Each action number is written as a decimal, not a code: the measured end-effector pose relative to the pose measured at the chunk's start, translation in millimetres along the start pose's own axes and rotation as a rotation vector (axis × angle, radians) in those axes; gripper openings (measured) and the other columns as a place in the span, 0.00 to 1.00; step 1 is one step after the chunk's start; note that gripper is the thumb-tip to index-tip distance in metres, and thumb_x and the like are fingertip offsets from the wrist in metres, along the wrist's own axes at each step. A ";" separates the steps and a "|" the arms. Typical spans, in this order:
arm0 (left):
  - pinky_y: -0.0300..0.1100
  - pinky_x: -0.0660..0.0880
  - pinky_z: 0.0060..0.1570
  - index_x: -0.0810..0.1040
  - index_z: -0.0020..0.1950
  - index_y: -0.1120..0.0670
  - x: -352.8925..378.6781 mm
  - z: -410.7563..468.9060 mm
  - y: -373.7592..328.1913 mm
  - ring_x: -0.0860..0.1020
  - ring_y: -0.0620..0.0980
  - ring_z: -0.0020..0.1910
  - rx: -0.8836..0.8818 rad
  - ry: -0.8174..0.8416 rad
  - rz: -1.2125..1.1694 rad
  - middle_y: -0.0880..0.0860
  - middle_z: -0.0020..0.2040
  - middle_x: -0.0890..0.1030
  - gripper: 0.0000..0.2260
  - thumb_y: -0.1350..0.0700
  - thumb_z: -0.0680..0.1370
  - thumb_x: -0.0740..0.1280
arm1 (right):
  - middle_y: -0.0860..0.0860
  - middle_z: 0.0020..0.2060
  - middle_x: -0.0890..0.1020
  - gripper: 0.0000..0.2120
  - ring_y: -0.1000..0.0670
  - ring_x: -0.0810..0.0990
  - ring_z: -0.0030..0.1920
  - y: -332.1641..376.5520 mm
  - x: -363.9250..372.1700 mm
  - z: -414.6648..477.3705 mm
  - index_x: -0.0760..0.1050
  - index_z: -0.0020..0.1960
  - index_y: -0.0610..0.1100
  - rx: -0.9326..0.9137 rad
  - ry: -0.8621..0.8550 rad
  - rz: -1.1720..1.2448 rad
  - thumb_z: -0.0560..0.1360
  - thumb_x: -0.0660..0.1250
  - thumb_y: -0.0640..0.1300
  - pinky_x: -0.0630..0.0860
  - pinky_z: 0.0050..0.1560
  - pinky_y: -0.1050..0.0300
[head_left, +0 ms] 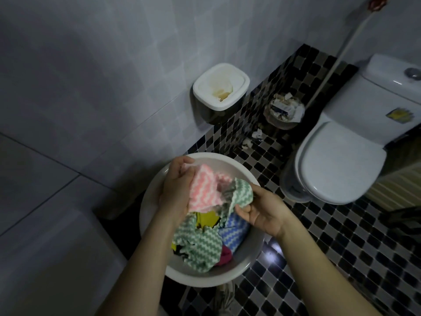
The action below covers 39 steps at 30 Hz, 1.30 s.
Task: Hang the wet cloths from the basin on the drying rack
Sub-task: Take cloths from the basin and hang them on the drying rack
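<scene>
A round grey basin [150, 185] sits on the checkered floor below me, full of wet cloths. My left hand [175, 190] grips a pink-and-white zigzag cloth [204, 188] lifted above the basin. My right hand [259, 212] pinches a green-and-white zigzag cloth [241, 193] beside the pink one. Lower in the basin lie another green zigzag cloth [202, 245], a blue zigzag cloth [234, 231], a yellow cloth [206, 218] and a magenta one [224, 255]. No drying rack is in view.
A white-lidded box [219, 86] hangs on the tiled wall at left. A waste bin [283, 110] full of paper stands behind the basin, with scraps [256, 134] on the floor. A toilet [337, 160] with its lid down is at right. A pale stick [335, 58] leans in the corner.
</scene>
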<state>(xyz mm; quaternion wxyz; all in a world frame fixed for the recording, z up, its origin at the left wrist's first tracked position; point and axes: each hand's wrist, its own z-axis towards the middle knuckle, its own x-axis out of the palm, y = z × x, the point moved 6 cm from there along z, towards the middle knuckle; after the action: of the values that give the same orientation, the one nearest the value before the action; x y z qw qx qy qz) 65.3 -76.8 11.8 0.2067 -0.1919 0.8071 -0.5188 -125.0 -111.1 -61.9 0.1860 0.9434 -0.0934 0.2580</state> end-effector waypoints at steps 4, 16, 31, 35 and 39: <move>0.30 0.74 0.48 0.80 0.51 0.44 14.6 -17.1 -6.2 0.78 0.40 0.53 0.097 0.301 0.239 0.41 0.52 0.81 0.07 0.56 0.77 0.68 | 0.43 0.38 0.84 0.14 0.49 0.84 0.32 -3.5 13.9 -8.7 0.78 0.52 0.36 0.029 0.012 0.039 0.81 0.59 0.45 0.79 0.25 0.61; 0.33 0.72 0.48 0.86 0.44 0.55 45.6 -23.6 -0.2 0.76 0.39 0.43 0.373 0.304 0.459 0.46 0.43 0.77 0.04 0.60 0.70 0.76 | 0.50 0.49 0.78 0.20 0.53 0.76 0.42 13.8 23.1 -31.4 0.71 0.67 0.47 -0.145 -0.219 -0.898 0.80 0.58 0.56 0.73 0.30 0.60; 0.30 0.73 0.41 0.83 0.40 0.55 43.2 -37.9 -34.4 0.79 0.38 0.37 0.086 0.519 0.294 0.43 0.33 0.82 0.05 0.63 0.74 0.72 | 0.44 0.42 0.86 0.07 0.47 0.84 0.41 22.4 33.1 -95.2 0.82 0.50 0.38 -0.455 0.122 -0.830 0.75 0.67 0.36 0.80 0.36 0.62; 0.29 0.73 0.42 0.81 0.38 0.53 49.4 -56.0 -43.3 0.77 0.35 0.36 0.176 0.618 0.368 0.43 0.34 0.80 0.07 0.62 0.76 0.70 | 0.40 0.47 0.85 0.13 0.45 0.84 0.48 21.5 22.3 -115.2 0.82 0.50 0.36 -0.339 0.196 -0.561 0.71 0.68 0.43 0.83 0.39 0.59; 0.40 0.76 0.51 0.82 0.39 0.50 59.8 -80.1 -49.7 0.78 0.40 0.40 0.227 0.678 0.417 0.42 0.34 0.81 0.06 0.60 0.75 0.72 | 0.38 0.48 0.84 0.11 0.44 0.84 0.47 18.9 13.1 -140.0 0.81 0.52 0.35 -0.430 0.144 -0.468 0.73 0.67 0.40 0.82 0.37 0.61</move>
<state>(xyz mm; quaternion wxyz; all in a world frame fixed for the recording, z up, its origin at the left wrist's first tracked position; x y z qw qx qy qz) -23.0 -66.7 79.4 0.0498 0.1813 0.7887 -0.5853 -182.3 -73.5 62.3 0.4416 0.8576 0.0869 0.2487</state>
